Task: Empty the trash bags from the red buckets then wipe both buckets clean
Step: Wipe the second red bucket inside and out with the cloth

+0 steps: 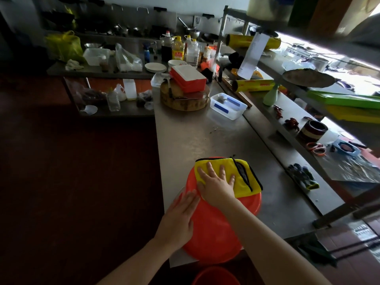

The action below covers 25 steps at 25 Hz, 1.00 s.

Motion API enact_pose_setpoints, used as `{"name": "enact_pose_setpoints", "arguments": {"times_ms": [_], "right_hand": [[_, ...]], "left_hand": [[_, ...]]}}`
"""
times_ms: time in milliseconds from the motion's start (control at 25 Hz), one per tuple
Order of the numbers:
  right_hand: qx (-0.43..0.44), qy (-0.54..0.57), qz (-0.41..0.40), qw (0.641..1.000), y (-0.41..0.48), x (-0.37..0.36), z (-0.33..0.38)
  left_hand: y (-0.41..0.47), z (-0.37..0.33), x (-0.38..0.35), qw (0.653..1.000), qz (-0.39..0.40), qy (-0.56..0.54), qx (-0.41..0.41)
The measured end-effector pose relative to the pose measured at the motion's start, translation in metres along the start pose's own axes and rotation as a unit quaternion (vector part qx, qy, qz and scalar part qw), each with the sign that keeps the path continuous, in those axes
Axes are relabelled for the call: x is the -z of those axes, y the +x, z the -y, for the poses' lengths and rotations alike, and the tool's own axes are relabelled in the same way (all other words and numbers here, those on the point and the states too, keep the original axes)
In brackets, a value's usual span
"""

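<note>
Wiping red bucket [216, 233]: right hand [216, 188] flat, pressing yellow cloth [238, 187] at 12 o'clock end; left hand [178, 219] flat, steadying at 9 o'clock.

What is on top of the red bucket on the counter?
A yellow cloth lies on the red bucket, with the right hand pressing flat on it. The left hand rests flat on the bucket's side. The bucket's surface under the cloth is covered.
</note>
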State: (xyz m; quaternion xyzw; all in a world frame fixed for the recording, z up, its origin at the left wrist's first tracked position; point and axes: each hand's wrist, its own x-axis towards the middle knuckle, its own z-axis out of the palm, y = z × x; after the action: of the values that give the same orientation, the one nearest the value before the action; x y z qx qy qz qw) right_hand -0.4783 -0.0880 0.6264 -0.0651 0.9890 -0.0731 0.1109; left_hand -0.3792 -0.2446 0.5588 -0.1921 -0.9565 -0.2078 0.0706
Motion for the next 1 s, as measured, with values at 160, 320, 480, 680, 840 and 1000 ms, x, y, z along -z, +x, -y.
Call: {"name": "enact_pose_setpoints", "arguments": {"times_ms": [160, 320, 480, 680, 840, 1000], "right_hand": [[0.006, 0.014, -0.019, 1.000, -0.029, -0.009, -0.010], [-0.001, 0.013, -0.049, 0.999, -0.081, -0.027, -0.024], [-0.009, -0.012, -0.068, 0.998, -0.093, -0.033, -0.030], [-0.040, 0.015, -0.060, 0.997, -0.041, -0.019, -0.020], [-0.051, 0.029, -0.057, 0.997, -0.003, -0.005, -0.011], [-0.034, 0.032, -0.064, 0.997, -0.006, -0.002, -0.014]], "left_hand": [[-0.002, -0.002, -0.001, 1.000, -0.009, 0.012, -0.001], [-0.004, -0.006, -0.001, 1.000, -0.017, 0.008, -0.006], [-0.004, -0.005, -0.001, 1.000, -0.012, 0.010, -0.012], [-0.001, -0.003, 0.003, 1.000, 0.003, -0.006, -0.009], [-0.001, -0.002, 0.004, 1.000, 0.006, 0.006, -0.003], [-0.002, -0.004, 0.003, 1.000, 0.005, 0.008, -0.002]]}}
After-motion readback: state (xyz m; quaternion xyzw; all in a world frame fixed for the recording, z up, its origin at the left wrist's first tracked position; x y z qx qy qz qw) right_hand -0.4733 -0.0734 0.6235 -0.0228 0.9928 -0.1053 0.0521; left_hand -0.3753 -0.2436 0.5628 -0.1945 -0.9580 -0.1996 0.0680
